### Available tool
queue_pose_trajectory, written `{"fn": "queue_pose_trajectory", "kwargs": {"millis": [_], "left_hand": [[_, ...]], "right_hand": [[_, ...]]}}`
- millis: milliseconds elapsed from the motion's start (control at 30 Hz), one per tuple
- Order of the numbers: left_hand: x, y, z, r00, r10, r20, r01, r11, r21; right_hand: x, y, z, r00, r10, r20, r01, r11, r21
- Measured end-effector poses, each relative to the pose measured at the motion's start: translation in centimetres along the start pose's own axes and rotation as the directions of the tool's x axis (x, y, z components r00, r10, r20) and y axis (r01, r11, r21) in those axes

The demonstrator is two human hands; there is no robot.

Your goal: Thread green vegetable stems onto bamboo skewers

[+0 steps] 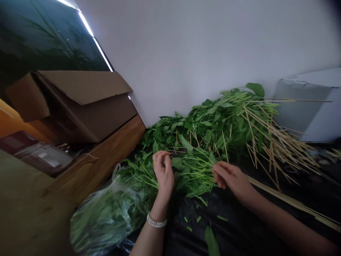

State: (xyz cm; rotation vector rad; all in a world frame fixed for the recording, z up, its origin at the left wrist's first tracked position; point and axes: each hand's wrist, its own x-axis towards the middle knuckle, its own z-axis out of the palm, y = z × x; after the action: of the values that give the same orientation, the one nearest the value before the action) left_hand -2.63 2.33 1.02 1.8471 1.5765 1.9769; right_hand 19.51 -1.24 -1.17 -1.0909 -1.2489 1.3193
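Over the leafy green stems (197, 172), my left hand (163, 169) is held up with its fingers curled; what it pinches, if anything, is too small to make out. My right hand (227, 176) has its fingers pressed together at the right ends of the stems, and its grip is hidden. Between my hands the stems lie with their leaves pointing left. A larger heap of greens (215, 113) rises behind, with thin wooden sticks (277, 145) over its right side. A clear plastic bag of greens (106, 217) sits to the left of my left wrist.
An open cardboard box (90, 113) stands at the left beside a wooden board (106, 156). A white box (309, 103) is at the right by the wall. Cut stem bits and a leaf (211, 241) lie on black plastic (186, 231). Long sticks (293, 202) pass by my right forearm.
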Motion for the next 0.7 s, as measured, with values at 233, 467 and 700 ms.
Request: {"fn": "queue_pose_trajectory", "kwargs": {"millis": [233, 467, 700], "left_hand": [[-3.5, 2.2, 0.9, 0.828, 0.378, 0.414, -0.424, 0.905, 0.022], [-4.0, 1.5, 1.2, 0.714, 0.442, 0.543, -0.588, 0.800, 0.123], [-3.7, 2.0, 1.0, 0.697, 0.475, 0.537, -0.632, 0.761, 0.146]], "right_hand": [[-0.3, 0.6, 0.3, 0.999, -0.030, 0.030, 0.032, 0.997, -0.063], [-0.6, 0.9, 0.3, 0.989, -0.122, 0.084, 0.137, 0.970, -0.203], [-0.8, 2.4, 0.0, 0.844, -0.506, 0.179, 0.452, 0.489, -0.746]]}}
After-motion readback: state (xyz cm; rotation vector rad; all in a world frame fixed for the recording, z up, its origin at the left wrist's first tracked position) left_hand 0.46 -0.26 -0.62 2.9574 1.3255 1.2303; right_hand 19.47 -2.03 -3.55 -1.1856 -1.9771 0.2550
